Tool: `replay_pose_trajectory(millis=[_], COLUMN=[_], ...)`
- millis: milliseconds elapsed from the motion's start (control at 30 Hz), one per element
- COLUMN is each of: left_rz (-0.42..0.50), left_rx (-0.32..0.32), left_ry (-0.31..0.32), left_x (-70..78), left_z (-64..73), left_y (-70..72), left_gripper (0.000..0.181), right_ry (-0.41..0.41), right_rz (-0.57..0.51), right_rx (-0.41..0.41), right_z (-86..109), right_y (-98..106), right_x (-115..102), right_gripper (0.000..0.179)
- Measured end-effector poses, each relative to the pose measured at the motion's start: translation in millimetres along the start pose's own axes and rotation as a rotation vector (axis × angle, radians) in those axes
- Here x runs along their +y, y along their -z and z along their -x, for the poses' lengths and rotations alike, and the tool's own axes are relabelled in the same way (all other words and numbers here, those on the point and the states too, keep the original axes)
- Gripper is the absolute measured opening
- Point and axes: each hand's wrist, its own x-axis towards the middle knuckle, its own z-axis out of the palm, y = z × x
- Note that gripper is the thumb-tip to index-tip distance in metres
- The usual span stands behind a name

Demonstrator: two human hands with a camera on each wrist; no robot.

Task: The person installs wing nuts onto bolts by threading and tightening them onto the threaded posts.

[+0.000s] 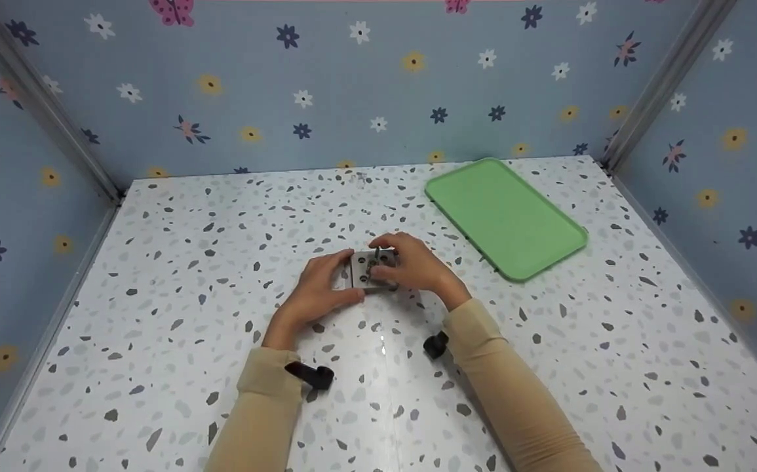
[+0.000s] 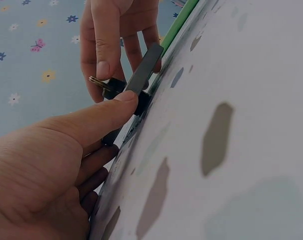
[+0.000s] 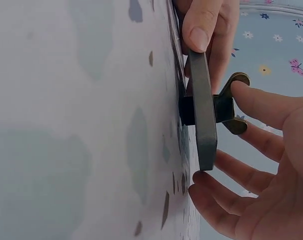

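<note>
A small grey metal plate with several dark holes lies flat near the middle of the table. My left hand grips its left end, thumb on the near edge and fingers at the far edge. From the plate's face rises a brass-coloured wing nut on a black block; more of the black block shows beneath the plate in the right wrist view. The thumb and index finger of my right hand pinch the two wings. Its other fingers reach round the plate's right end.
A green tray lies at the back right of the speckled table. Flower-patterned panels enclose the back and both sides. Black wrist cameras sit at both cuffs.
</note>
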Motion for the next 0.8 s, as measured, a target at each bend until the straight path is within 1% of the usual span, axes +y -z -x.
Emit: replay_pose_trajectory(millis=[200, 433, 800], left_rz=[0.005, 0.01, 0.021], left_rx=[0.002, -0.002, -0.002], left_ry=[-0.002, 0.004, 0.007], left_x=[0.1, -0.5, -1.7], left_z=[0.6, 1.0, 0.9], left_y=[0.0, -0.2, -0.4], left_gripper=[0.091, 0.092, 0.093], right_ry=[-0.033, -0.083, -0.153], right_rz=[-0.005, -0.02, -0.046], right_rx=[0.017, 0.061, 0.101], right_z=[0.0, 0.4, 1.7], right_y=[-1.9, -5.0, -8.8], right_x=[-1.0, -4.4, -9.9], right_gripper=[0.049, 0.042, 0.037])
